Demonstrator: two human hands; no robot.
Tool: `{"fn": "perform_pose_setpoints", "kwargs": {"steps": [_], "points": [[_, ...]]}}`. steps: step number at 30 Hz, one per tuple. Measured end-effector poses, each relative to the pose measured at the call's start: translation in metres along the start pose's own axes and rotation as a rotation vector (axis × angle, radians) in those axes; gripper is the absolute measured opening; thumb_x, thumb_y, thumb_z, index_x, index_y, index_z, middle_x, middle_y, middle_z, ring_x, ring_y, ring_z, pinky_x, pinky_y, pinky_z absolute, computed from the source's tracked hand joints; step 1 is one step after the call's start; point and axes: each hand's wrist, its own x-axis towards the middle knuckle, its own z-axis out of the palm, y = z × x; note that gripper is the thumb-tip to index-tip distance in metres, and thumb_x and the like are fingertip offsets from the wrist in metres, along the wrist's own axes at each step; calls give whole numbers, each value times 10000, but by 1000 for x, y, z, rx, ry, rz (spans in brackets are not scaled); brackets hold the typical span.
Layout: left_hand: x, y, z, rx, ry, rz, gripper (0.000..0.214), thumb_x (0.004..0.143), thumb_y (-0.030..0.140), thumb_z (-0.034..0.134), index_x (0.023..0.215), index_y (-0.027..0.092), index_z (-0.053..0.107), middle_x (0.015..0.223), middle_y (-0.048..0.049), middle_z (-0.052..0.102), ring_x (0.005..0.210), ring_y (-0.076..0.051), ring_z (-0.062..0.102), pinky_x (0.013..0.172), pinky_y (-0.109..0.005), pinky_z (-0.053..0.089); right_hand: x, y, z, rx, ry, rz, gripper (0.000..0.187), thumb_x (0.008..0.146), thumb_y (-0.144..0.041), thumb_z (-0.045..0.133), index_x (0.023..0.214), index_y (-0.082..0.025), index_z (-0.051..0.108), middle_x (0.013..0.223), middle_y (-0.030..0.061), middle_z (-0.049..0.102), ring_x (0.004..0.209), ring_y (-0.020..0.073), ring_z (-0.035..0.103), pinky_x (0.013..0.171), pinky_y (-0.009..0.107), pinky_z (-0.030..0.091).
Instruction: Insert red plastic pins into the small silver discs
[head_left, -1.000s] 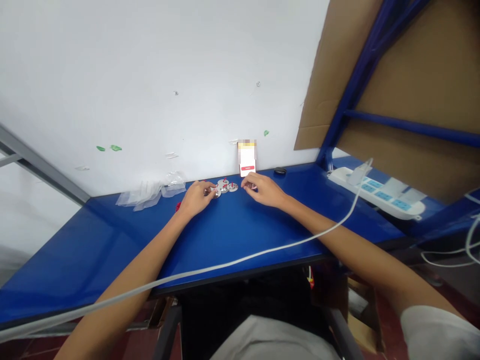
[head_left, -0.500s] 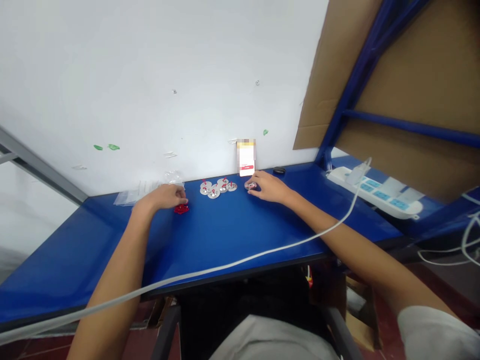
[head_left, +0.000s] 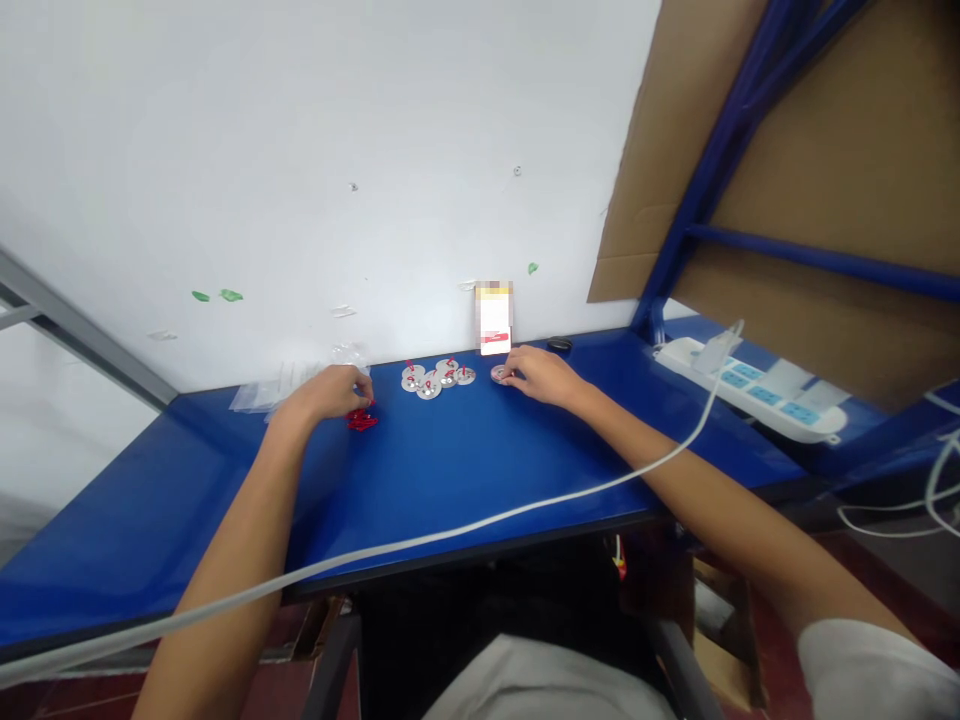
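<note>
My left hand (head_left: 335, 392) is over a small heap of red pieces (head_left: 361, 421), probably cords, at the left of the blue table. Its thumb and fingers are pinched together at the heap's far edge, with a bit of red at the fingertips. Farther right, my right hand (head_left: 546, 375) has its thumb and fingers closed on the edge of a round silvery disc (head_left: 498, 374) lying on the table. Between the hands lies a cluster of several round discs (head_left: 428, 386) with red loops on them, partly overlapping.
A lit phone (head_left: 494, 320) leans on the white wall behind the discs. Clear plastic bags (head_left: 259, 396) lie beyond my left hand. A black object (head_left: 559, 344) sits near the wall. A white cable (head_left: 480, 524) crosses in front of both forearms from a power strip (head_left: 750, 390).
My left fingers have drawn in and lifted slightly from the red heap, showing more of it. My right fingers have closed at the disc's right edge. The view has shifted slightly.
</note>
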Motion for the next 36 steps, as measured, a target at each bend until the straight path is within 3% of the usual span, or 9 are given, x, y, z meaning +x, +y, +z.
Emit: {"fn": "perform_pose_setpoints", "kwargs": {"steps": [11,16,20,24,29,36], "points": [[-5,8,-6,24,-8,-45,125,699,303,642,734,269,757,698,-14,759,649,-215,671,629,-296,434,1,1,-4,-26,120,42,91,1003,-150,672,1020,-206,742,1113,88,774,931,236,694,762,309,466],[-2,11,-7,-4,157,-2,183,737,276,615,834,249,768,838,-58,793,777,-257,713,710,-326,499,3,-1,-10,67,238,62,91,999,-169,670,992,-215,747,1085,86,783,957,252,712,812,336,506],[0,36,-4,-200,287,111,248,871,340,626,1006,223,798,1076,-100,825,999,-278,745,877,-362,556,5,-10,-15,302,314,2,101,1031,-241,656,1028,-230,756,1099,81,778,1021,264,733,902,382,560],[-2,77,12,-467,328,178,323,937,478,701,1063,205,816,1000,-83,828,858,-234,725,811,-351,561,3,-31,-16,408,247,-168,146,1072,-268,636,1093,-266,780,1152,82,758,1093,270,713,994,438,572],[-3,110,39,-800,235,222,411,898,566,805,1004,169,805,864,-73,794,722,-192,685,711,-320,563,0,-56,-12,411,201,-202,171,1099,-313,633,1141,-284,797,1154,88,681,1041,246,683,947,403,583],[-2,123,58,-1017,115,261,401,928,542,802,1056,167,743,909,-82,788,665,-155,665,664,-309,569,-1,-60,-9,485,223,-214,178,1104,-297,634,1134,-281,809,1146,77,668,1044,230,680,961,396,577]]}}
